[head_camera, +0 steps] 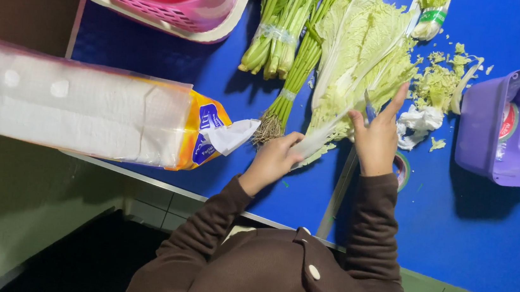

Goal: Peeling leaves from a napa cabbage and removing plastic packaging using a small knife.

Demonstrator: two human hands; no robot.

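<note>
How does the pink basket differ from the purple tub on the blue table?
The pink basket has latticed, perforated walls with a white rim; the purple tub has solid walls. The basket sits at the far left of the blue table, away from both hands; the tub sits at the right edge, nearer the right hand. The tub appears tipped on its side, opening showing; the basket is cut off by the frame. Both are plastic containers.
</note>
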